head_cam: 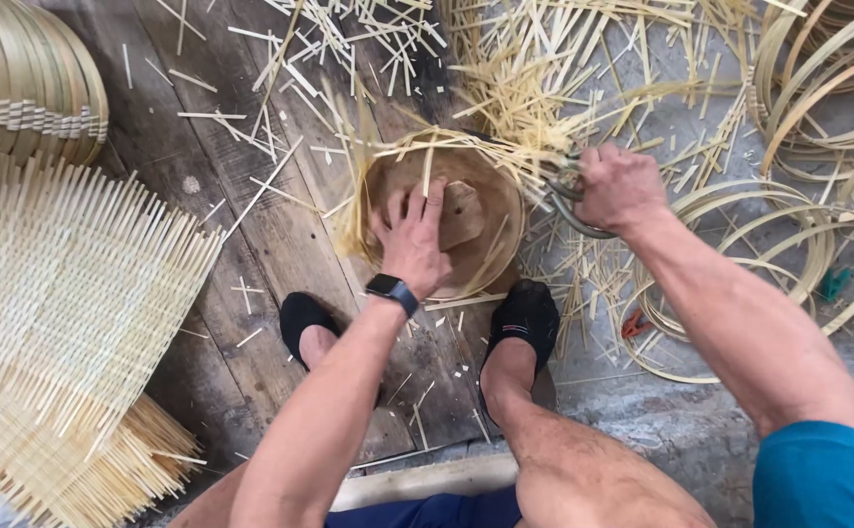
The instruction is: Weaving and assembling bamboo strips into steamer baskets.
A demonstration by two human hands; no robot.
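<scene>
Head view — we press the left hand (412,240), fingers spread, on the round wooden form (456,230) while the right hand (618,188) grips shears (566,186), trimming bamboo strips (505,156) — next cut needs steady rotation.

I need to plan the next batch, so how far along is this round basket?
Done: woven bamboo mat lies over the round wooden mould. In hand: left hand presses it down, right hand works metal shears at the rim. Left: long strip ends jut untrimmed past the edge.
</scene>
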